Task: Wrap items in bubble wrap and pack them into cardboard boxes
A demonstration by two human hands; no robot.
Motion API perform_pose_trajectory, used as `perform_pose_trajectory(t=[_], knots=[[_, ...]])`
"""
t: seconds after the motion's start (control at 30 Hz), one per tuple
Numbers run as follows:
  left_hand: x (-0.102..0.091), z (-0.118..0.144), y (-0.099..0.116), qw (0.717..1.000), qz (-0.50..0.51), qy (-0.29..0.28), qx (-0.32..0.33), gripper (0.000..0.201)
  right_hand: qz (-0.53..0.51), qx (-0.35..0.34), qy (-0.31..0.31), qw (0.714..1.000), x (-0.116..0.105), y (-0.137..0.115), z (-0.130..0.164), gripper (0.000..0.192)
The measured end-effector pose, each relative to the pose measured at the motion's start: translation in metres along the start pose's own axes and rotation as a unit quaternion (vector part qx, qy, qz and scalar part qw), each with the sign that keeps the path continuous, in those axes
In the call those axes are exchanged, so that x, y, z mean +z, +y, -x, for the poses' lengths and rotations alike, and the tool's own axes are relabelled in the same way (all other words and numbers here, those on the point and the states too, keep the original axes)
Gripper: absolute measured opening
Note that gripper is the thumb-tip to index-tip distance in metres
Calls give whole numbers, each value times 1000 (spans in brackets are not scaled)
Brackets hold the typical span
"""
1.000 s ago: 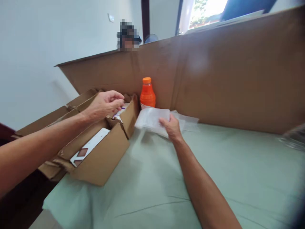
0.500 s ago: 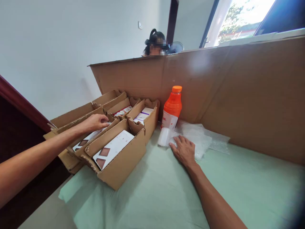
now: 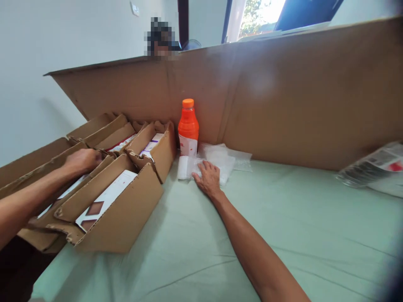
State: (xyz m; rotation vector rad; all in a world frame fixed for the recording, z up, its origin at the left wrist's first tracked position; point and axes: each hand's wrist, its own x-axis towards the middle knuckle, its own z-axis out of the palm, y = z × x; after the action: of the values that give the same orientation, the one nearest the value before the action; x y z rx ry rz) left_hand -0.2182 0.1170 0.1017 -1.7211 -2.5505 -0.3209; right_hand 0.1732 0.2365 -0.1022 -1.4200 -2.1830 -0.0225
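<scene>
Since the earlier frame, the left hand (image 3: 82,161) had been drawn back from the middle cartons to the outer cardboard box (image 3: 37,167) at the far left, where it was seen curled over the flap edge; whether its fingers were clamped on the card could not be told. Beside it, an open carton (image 3: 126,218) with a white packet (image 3: 103,200) inside was set on the green-covered desk (image 3: 283,235). Further right, an orange bottle (image 3: 188,126) was stood upright against the cardboard partition (image 3: 283,96). Just in front of it, the right hand (image 3: 207,179) was laid flat, fingers (image 3: 201,167) spread, on a stack of clear plastic bags (image 3: 220,157), with a small white roll (image 3: 183,167) touching its fingertips. At the far right, a printed plastic package (image 3: 374,167) was seen lying.
</scene>
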Motion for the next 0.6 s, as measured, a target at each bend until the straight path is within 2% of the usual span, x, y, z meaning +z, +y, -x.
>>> perform_pose_trajectory(t=[0.07, 0.17, 0.2, 0.27, 0.3, 0.37, 0.43, 0.47, 0.5, 0.53, 0.6], knots=[[-26, 16, 2, 998, -20, 32, -45, 20, -35, 17, 40, 998, -3, 0, -1, 41], [-62, 50, 17, 986, 21, 136, -89, 23, -111, 32, 78, 990, -19, -8, -7, 40], [-70, 62, 27, 980, 50, 176, -80, 23, -151, 25, 80, 985, -27, -14, -9, 42], [-76, 83, 56, 965, 110, 237, -3, 19, -260, -10, 81, 962, -50, -33, -10, 47], [-74, 92, 74, 957, 127, 256, 52, 18, -326, -36, 77, 941, -63, -44, -9, 50], [-63, 104, 113, 932, 135, 277, 193, 15, -465, -86, 46, 880, -89, -66, -2, 59], [-45, 110, 148, 902, 143, 266, 308, 13, -576, -111, -13, 810, -110, -83, 7, 72], [-35, 111, 162, 891, 155, 250, 346, 14, -609, -108, -38, 785, -117, -87, 10, 76], [-25, 112, 173, 884, 162, 230, 373, 15, -624, -97, -53, 774, -122, -88, 12, 75], [-17, 111, 178, 878, 167, 208, 397, 16, -622, -81, -50, 778, -124, -86, 11, 68], [-7, 108, 176, 873, 175, 170, 422, 14, -566, -48, 21, 823, -121, -72, 5, 47]])
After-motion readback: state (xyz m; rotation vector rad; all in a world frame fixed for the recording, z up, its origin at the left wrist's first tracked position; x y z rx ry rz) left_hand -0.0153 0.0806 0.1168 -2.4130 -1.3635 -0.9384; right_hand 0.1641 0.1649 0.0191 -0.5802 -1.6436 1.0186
